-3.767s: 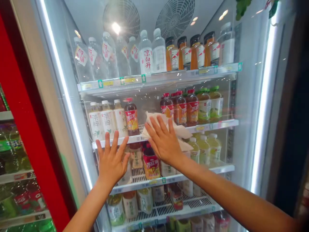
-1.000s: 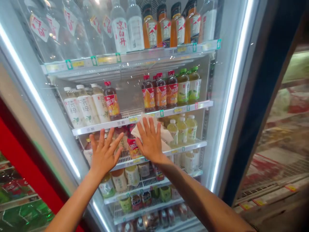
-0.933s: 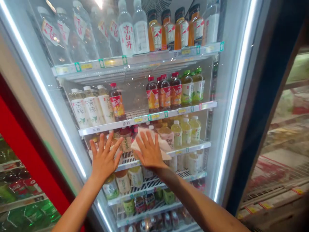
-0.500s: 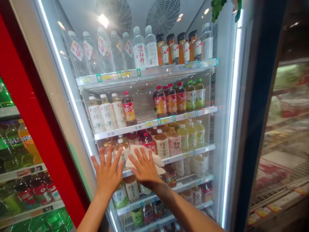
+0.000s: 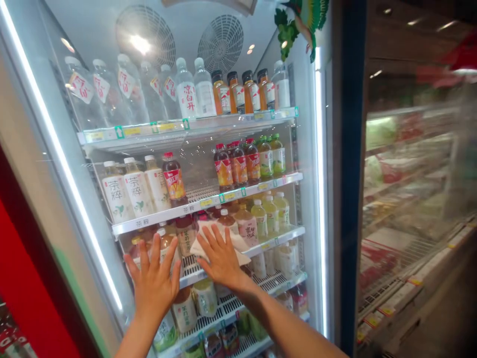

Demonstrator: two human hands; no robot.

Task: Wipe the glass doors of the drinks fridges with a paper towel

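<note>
My left hand [image 5: 154, 278] is spread against, or just in front of, the glass door [image 5: 199, 161] of an upright drinks fridge, fingers apart and holding nothing. To its right, my right hand [image 5: 220, 256] lies flat with its fingers out over a white cloth or paper towel [image 5: 239, 242]. That sheet is spread under the palm and appears pressed to the glass. Its middle is hidden by the hand. Behind the glass, at hand height, a row of bottled teas [image 5: 248, 226] stands on a shelf, partly covered by the hands and the sheet.
Higher shelves hold clear water bottles [image 5: 186, 94], amber bottles [image 5: 236, 94] and red-labelled tea bottles [image 5: 173, 179]. A bright light strip [image 5: 321, 199] runs down the right side. Green decorations [image 5: 303, 25] hang at the upper right. Another lit shelf case [image 5: 395, 209] stands farther right, blurred.
The view has swung right, so the fridge sits farther left in the picture. Against the bottles behind the glass, both hands and the white sheet have shifted right.
</note>
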